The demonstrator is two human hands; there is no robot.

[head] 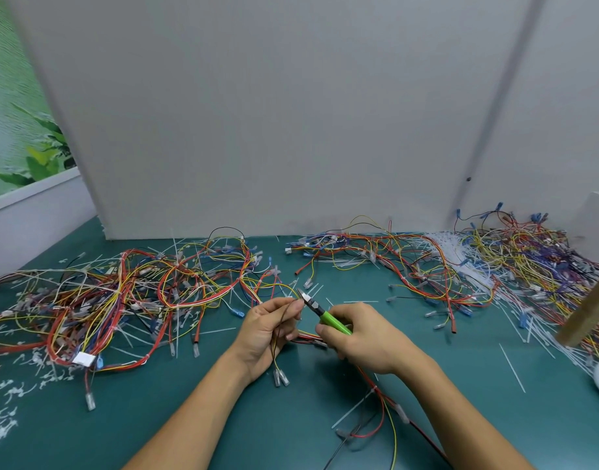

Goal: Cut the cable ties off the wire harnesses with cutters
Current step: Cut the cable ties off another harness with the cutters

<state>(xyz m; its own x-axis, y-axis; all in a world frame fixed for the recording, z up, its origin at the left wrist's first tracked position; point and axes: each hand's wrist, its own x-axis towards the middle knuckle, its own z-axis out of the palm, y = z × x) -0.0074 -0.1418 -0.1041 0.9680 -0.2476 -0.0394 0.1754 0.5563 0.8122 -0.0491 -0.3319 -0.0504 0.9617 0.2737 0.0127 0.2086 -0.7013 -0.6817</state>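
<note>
My left hand (267, 330) is curled around a thin bunch of the wire harness (275, 347), thumb and forefinger pinching the strands right at the tip of the cutters (320, 312). My right hand (362, 340) is wrapped around the cutters' green handles, fingers folded tight over them. Whether the blades are closed I cannot tell, as they are too small to make out.

The cutters lie on a slant, long axis running from my right palm up and to the left, with the black nose pointing away from me at my left fingertips. The harness hangs down from that nose through my left palm, ending in two clear-sleeved terminals (280, 378) below and left of the cutters. Its red and yellow strands trail below and right of the cutters, under my right wrist, with a white cable tie (352, 410) lying there.

Both hands are above the green table (196, 378). Far left of the cutters a big tangle of harnesses (121, 293) sprawls, with cut tie scraps (6, 425) nearer me. Right of the cutters lies a second heap (495, 262) mixed with white ties, and a wooden stick (590, 313) leans over it. Behind the cutters stands a white board (257, 113)
</note>
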